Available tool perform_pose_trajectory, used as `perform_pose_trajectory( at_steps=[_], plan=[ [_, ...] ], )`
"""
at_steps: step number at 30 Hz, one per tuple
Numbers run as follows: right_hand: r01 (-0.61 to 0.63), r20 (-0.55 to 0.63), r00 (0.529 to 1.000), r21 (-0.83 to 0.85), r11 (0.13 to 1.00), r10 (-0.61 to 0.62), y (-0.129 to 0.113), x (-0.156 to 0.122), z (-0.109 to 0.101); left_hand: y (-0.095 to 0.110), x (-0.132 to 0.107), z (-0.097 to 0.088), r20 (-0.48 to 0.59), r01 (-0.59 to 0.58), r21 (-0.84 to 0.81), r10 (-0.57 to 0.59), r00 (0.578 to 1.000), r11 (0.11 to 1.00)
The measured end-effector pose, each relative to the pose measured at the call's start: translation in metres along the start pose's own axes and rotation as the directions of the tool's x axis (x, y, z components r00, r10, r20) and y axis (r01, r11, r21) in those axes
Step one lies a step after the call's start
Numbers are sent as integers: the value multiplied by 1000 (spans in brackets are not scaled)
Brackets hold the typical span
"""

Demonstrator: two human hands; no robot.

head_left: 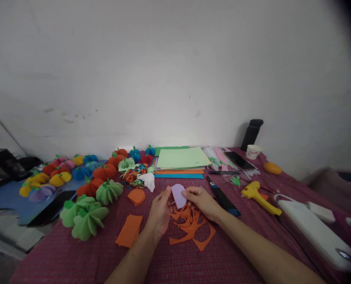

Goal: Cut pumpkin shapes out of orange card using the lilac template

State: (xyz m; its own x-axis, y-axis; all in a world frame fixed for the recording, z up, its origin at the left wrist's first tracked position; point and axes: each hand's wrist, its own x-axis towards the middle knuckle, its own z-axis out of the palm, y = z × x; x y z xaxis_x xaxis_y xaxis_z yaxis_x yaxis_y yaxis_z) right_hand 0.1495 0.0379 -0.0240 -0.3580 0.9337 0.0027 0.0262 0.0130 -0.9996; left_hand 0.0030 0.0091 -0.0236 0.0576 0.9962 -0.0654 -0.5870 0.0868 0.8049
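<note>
A light purple piece (179, 196) with a rounded top edge is held up between both hands at the middle of the table. My left hand (161, 209) pinches its left edge between thumb and fingers. My right hand (201, 201) grips its right side the same way. Just below lie curved orange offcuts (190, 228), partly behind the hands. To the left of my left hand are a stack of orange rectangles (129, 230) and a small stack of rounded orange pieces (136, 196).
Green paper pumpkins (85, 219) and several coloured ones stand at left. Coloured sheets (182, 157) lie at the back beside scraps (136, 173). On the right are a yellow glue gun (260, 197), a dark cutter-like tool (222, 197), a phone (239, 160), a paper cup (253, 152), a black bottle (252, 134) and a white power strip (314, 230).
</note>
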Motion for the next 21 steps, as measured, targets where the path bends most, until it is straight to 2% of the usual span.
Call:
perform_pose_trajectory(
  at_steps=[5, 12, 16, 21],
  plan=[
    [-25, 14, 1000, 88, 996, 24, 2, -2, -3, -1, -1, 1, 13, 8, 71, -9, 1000, 997],
    [4, 64, 998, 127, 992, -12, 9, -1, -2, -3, 1, 3, 3, 49, 71, -49, 999, 996],
    [37, 51, 998, 100, 994, -43, 11, 0, -1, -5, 2, 2, -55, -3, 92, 8, 998, 996],
    [44, 28, 998, 132, 990, -48, 11, 0, 0, -7, 3, 0, -56, -24, 91, 29, 998, 996]
  ],
)
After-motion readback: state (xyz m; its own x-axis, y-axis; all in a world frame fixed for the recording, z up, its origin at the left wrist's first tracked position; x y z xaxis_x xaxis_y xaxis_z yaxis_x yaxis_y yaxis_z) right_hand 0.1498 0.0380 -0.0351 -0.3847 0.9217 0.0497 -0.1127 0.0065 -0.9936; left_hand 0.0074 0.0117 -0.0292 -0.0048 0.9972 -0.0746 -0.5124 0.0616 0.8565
